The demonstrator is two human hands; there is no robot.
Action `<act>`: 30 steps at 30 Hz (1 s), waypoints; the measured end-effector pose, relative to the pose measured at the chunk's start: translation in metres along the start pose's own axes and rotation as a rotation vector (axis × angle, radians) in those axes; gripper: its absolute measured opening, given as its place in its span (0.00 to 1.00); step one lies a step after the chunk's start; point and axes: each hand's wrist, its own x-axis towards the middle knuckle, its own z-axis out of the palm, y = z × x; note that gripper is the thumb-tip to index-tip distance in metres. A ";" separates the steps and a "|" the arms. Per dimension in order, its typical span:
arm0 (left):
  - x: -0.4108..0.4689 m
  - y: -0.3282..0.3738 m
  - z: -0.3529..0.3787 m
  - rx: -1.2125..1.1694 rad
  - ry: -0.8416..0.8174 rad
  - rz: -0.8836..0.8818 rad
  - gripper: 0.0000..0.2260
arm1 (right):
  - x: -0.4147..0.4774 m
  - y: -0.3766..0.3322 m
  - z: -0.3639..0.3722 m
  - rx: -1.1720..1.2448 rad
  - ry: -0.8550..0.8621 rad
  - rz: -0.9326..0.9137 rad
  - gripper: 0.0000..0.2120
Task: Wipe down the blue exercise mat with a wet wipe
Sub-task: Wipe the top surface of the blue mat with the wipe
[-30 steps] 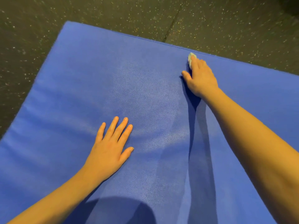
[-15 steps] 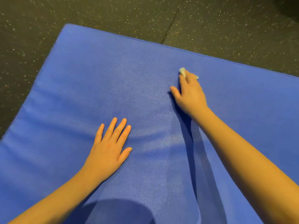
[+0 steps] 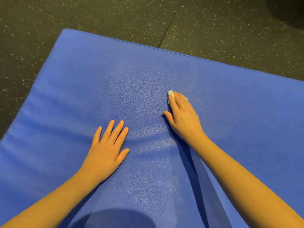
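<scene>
We had our left hand (image 3: 105, 153) planted flat on the blue exercise mat (image 3: 79, 83), its fingers (image 3: 120, 137) straight, spread and grasping nothing. We judged it was there to take our weight as we leaned in and to stop the mat sliding on the dark speckled floor (image 3: 115, 15). A curved dent in the padding ran from that hand toward the other, which fitted the load.

Our right hand (image 3: 183, 119) worked the wet wipe (image 3: 170, 92). The fingers lay long over the bunched wipe and pressed it to the surface rather than clenching round it. The thumb was stretched out to the side and rested on the mat. Only a pale corner of the wipe showed past the fingertips, with another sliver at the far side of the hand. A flat press like this seemed meant to keep as much of the wipe as possible rubbing the vinyl. The wipe sat on the mat near the middle of what we could see, well short of the far edge, beyond and to the right of the left hand.

A second earlier the right hand and wipe had been up at the far edge. Half a second earlier they were partway back, and by this moment we had drawn them nearer still, in one stroke toward ourselves. The left hand had stayed where it was, flat as before.
</scene>
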 end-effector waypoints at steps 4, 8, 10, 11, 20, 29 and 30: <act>-0.002 0.002 -0.002 0.009 -0.004 -0.015 0.32 | -0.006 -0.010 0.005 0.144 0.045 0.160 0.33; -0.014 0.006 -0.001 0.003 -0.012 -0.016 0.32 | -0.038 -0.035 0.013 0.125 -0.048 -0.055 0.33; -0.023 0.007 0.002 0.000 -0.022 -0.011 0.32 | -0.039 -0.020 0.009 0.078 0.001 -0.063 0.29; -0.027 0.008 0.003 -0.002 -0.025 -0.011 0.32 | -0.036 -0.013 0.009 0.061 0.052 -0.019 0.26; -0.043 0.012 0.005 -0.042 -0.023 -0.034 0.32 | -0.072 -0.043 0.030 0.062 0.229 -0.144 0.08; -0.068 0.021 0.008 -0.071 -0.036 -0.061 0.32 | -0.112 -0.065 0.021 0.253 0.156 -0.123 0.05; -0.070 0.021 0.008 -0.077 -0.036 -0.062 0.33 | -0.112 -0.060 0.017 0.254 0.169 -0.124 0.07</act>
